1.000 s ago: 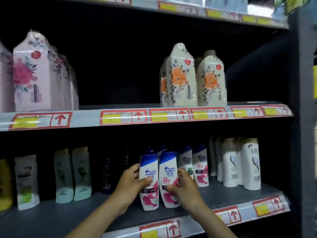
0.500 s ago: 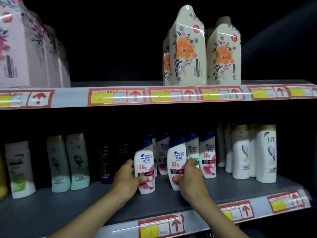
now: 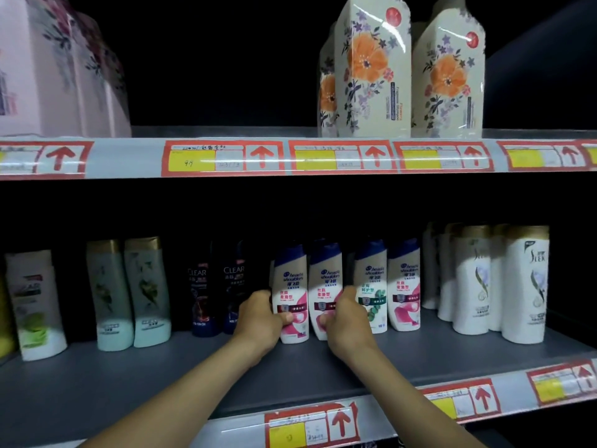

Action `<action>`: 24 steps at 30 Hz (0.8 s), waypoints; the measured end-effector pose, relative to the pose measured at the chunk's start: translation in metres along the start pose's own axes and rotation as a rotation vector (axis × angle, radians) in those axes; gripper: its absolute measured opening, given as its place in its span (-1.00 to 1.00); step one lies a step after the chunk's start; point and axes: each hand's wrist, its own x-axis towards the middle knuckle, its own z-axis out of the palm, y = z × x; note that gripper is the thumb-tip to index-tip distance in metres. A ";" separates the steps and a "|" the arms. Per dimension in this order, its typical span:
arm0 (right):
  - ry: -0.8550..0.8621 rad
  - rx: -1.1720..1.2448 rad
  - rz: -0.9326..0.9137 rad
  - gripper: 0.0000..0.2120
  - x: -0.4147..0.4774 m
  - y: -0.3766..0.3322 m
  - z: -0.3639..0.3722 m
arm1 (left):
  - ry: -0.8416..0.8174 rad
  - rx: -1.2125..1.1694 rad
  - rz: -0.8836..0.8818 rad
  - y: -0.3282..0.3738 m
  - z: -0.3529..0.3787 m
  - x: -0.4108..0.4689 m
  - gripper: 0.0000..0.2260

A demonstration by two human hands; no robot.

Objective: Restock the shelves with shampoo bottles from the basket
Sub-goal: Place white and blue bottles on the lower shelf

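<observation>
Head view, left hand: the left hand (image 3: pixel 260 321) is wrapped around the lower part of a Head & Shoulders bottle with a pink label (image 3: pixel 290 294), thumb across its front, fingers behind its left side.
Head view, right hand: the right hand (image 3: pixel 347 321) grasps a second pink-label Head & Shoulders bottle (image 3: pixel 324 291) low down, thumb on its front, fingers curled around its right edge.
Held bottles: both stand upright on the grey lower shelf (image 3: pixel 323 370), just beside each other, well back from the front edge.
Neighbours to the right: a green-label Head & Shoulders bottle (image 3: pixel 371 279), partly hidden by the right hand, then another pink-label bottle (image 3: pixel 403 286), then a group of white gold-capped bottles (image 3: pixel 500 282).
Neighbours to the left: two dark Clear bottles (image 3: pixel 213 292) just beside the left hand, then two pale green gold-capped bottles (image 3: pixel 129 292), then a white bottle with a green label (image 3: pixel 34 305).
Upper shelf: cream packs printed with orange flowers (image 3: pixel 403 69) on the right, pink floral packs (image 3: pixel 58 76) on the left.
Shelf edges: red-framed price tags with arrows (image 3: pixel 223 158) along both rails.
Basket: outside this view.
</observation>
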 end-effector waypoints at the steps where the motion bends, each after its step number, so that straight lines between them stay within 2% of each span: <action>1: -0.001 0.003 0.003 -0.69 0.000 0.000 0.000 | -0.006 0.003 -0.003 0.000 0.000 0.001 -0.82; 6: -0.045 0.024 0.044 -0.68 -0.003 -0.004 -0.005 | -0.056 0.066 -0.026 0.003 -0.004 0.001 -0.85; 8: -0.073 0.036 0.056 -0.61 -0.010 -0.007 -0.011 | -0.098 0.099 -0.046 0.007 -0.011 -0.004 -0.79; 10: -0.074 -0.008 0.017 -0.53 -0.022 -0.011 -0.016 | -0.115 0.239 -0.012 0.013 -0.021 -0.015 -0.72; 13: -0.025 -0.227 -0.124 -0.57 -0.052 -0.016 -0.019 | -0.063 0.613 0.176 0.017 -0.037 -0.051 -0.61; 16: -0.023 -0.476 -0.258 -0.48 -0.094 -0.016 -0.014 | 0.010 0.931 0.435 0.008 -0.051 -0.099 -0.51; 19: -0.054 -0.596 -0.337 -0.45 -0.145 -0.009 0.001 | -0.012 1.062 0.513 -0.011 -0.066 -0.155 -0.46; 24: -0.148 -0.696 -0.385 -0.42 -0.239 0.020 0.045 | -0.059 1.165 0.584 -0.065 -0.086 -0.250 -0.49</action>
